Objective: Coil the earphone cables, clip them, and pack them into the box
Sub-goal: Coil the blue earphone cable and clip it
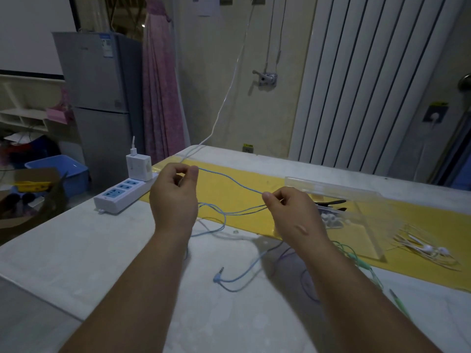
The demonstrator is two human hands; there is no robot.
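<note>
A blue earphone cable (230,180) runs taut between my two hands above the table. My left hand (174,197) pinches one end of that stretch between thumb and fingers. My right hand (288,207) pinches the other end. More blue cable loops hang below both hands, and its angled jack plug (218,276) lies on the white table. A clear plastic box (356,212) with an open lid stands to the right on the yellow strip. Black clips (330,203) and white earbuds lie inside it.
A green earphone cable (356,261) and a purple one (307,289) trail on the table at right. White earphones (428,249) lie bundled beyond the box. A white power strip (122,196) with a charger sits at the table's left edge.
</note>
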